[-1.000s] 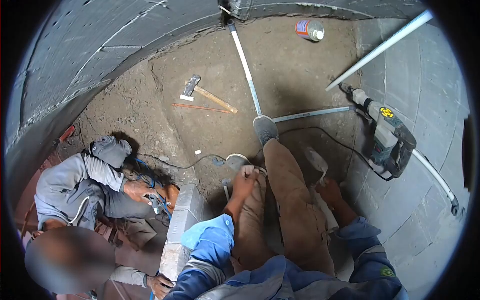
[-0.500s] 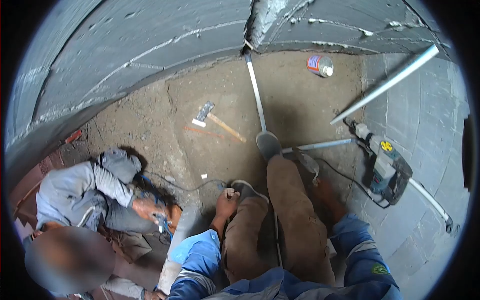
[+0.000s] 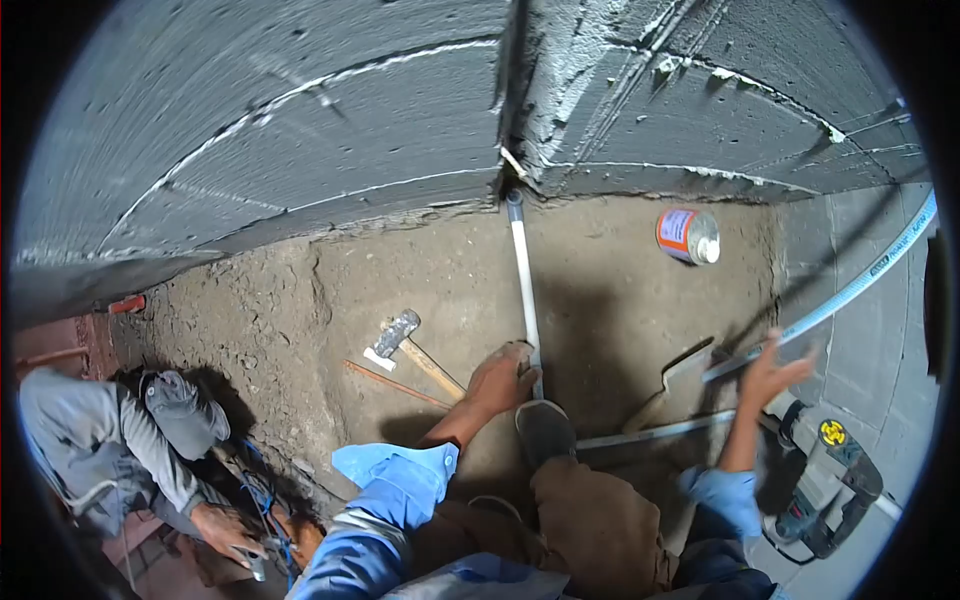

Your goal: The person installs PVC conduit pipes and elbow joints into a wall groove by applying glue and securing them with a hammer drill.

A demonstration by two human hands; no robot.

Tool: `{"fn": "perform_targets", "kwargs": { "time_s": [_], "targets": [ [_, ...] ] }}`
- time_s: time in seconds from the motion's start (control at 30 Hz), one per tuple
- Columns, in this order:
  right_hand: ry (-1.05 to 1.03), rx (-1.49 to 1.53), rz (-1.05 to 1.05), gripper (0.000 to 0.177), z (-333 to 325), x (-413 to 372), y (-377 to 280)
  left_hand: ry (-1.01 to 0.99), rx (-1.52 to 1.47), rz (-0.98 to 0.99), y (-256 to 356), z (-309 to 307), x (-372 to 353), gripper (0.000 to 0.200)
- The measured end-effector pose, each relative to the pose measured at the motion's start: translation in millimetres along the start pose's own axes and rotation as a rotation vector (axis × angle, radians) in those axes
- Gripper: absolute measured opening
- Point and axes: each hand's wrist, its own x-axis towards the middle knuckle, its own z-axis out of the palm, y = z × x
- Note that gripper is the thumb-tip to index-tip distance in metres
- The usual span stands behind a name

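My left hand (image 3: 498,380) is closed, its fingers curled at the lower part of a white pipe (image 3: 524,280) lying on the dirt floor. What the palm covers is hidden. My right hand (image 3: 772,382) is raised with fingers spread, beside the lower end of a long pale plastic pipe (image 3: 850,300) that leans at the right wall. A trowel (image 3: 648,408) with a wooden handle lies on the floor left of that hand. Below it runs a grey pipe (image 3: 655,430). A hammer (image 3: 425,365) rests left of my left hand.
A rotary hammer drill (image 3: 825,470) stands against the right wall. A tin with a red label (image 3: 688,236) sits near the back wall. A thin reddish rod (image 3: 395,384) lies by the hammer. At the lower left a co-worker's hand (image 3: 225,530) is beside blue cord.
My left hand has reached forward to the white pipe. My right hand has let go of the trowel and moved up toward the leaning pipe. The view has tilted upward.
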Motion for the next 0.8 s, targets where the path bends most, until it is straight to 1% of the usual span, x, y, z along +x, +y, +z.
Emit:
{"fn": "perform_targets", "kwargs": {
  "time_s": [0.03,0.07,0.1,0.17,0.2,0.23,0.3,0.33,0.37,0.43,0.5,0.53,0.57,0.63,0.7,0.77,0.8],
  "targets": [
    [0.141,-0.079,0.073,0.078,10,25,7,-0.039,0.031,0.052,-1,-1,-1,0.043],
    [0.057,0.009,0.200,0.069,26,42,19,-0.102,0.053,0.028,3,-9,-1,0.044],
    [-0.019,0.091,0.323,0.061,33,64,33,-0.096,0.060,0.056,9,-17,-4,0.044],
    [-0.237,0.626,0.550,0.043,43,79,55,-0.194,0.210,0.061,22,-37,-10,0.046],
    [0.099,0.455,0.295,0.029,11,78,6,-0.148,0.227,0.088,30,-44,-18,0.046],
    [0.128,0.461,0.293,0.029,-23,79,-26,-0.136,0.234,0.114,39,-46,-31,0.046],
    [0.052,1.035,0.668,0.022,-88,66,-70,0.036,-0.023,0.045,61,-57,-59,0.047],
    [-0.002,1.173,0.592,0.018,-114,59,-89,0.015,-0.108,-0.012,87,-66,-75,0.048],
    [-0.068,1.301,0.509,0.015,-135,51,-108,-0.003,-0.113,0.091,104,-68,-87,0.056],
    [-0.326,1.665,0.571,0.012,-159,35,-158,0.151,-0.089,0.447,147,-65,-103,0.063],
    [-0.478,1.843,0.642,0.015,-169,20,-210,0.078,-0.019,0.575,187,-64,-115,0.068],
    [-0.481,1.866,0.636,0.017,-176,27,-225,0.067,-0.185,0.360,179,-42,-115,0.057],
    [-0.486,1.893,0.633,0.019,-182,38,-233,0.056,-0.186,0.377,166,-34,-117,0.057],
    [-0.345,1.837,0.801,0.024,-202,80,-228,0.072,-0.088,0.216,129,-31,-128,0.040],
    [-0.358,1.968,0.464,0.030,-224,141,-193,0.192,-0.055,0.352,80,-36,-146,0.031],
    [-0.559,2.158,0.235,0.035,-237,183,-163,-0.199,-0.150,0.156,50,-66,-167,0.032],
    [-0.629,2.210,0.207,0.037,-239,193,-159,-0.385,-0.318,0.132,48,-76,-178,0.033]
  ]
}}
